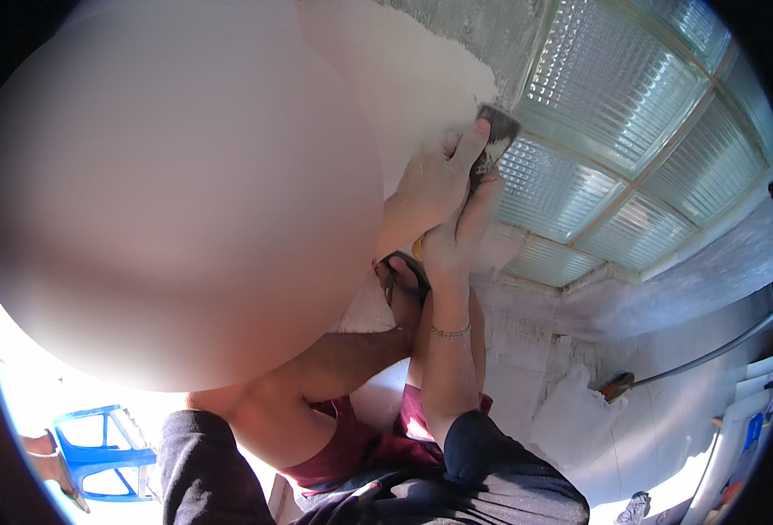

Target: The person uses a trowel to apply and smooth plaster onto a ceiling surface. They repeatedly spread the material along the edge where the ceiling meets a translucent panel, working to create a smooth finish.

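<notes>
Glass-block window (614,87) beside plastered wall (421,79), blue stool (111,458), fingers (481,140) on scraper (498,124)

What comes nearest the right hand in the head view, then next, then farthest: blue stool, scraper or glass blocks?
From the right hand:
1. Scraper: in its grip.
2. Glass blocks: just beyond, on the right.
3. Blue stool: away at lower left.

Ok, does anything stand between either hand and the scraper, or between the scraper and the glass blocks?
Nothing visible does: the left hand and right hand are both on the scraper, and no object shows between it and the glass blocks.
</notes>
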`<control>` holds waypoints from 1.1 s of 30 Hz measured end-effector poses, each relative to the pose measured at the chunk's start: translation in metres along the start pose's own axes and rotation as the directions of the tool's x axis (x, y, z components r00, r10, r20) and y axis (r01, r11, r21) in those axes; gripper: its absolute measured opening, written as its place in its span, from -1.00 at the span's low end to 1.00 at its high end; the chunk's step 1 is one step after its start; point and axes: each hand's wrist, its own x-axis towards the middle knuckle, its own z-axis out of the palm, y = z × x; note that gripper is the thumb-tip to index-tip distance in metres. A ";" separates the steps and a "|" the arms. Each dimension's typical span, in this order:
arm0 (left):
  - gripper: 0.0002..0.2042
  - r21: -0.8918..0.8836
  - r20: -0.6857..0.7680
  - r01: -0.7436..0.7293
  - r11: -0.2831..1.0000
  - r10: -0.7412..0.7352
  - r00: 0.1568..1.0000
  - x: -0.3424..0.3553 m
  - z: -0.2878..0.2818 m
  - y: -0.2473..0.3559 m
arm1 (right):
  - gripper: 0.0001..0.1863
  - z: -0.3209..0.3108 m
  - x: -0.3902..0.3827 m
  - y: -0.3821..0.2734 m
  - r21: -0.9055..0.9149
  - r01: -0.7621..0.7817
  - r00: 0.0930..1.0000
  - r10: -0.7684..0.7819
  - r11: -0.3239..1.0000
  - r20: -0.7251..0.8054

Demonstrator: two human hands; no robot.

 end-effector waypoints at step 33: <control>-0.38 -0.168 0.028 0.023 0.986 -0.018 0.999 -0.006 0.004 -0.003 | -0.79 -0.005 -0.001 -0.009 -0.030 -0.084 0.996 0.084 0.996 0.006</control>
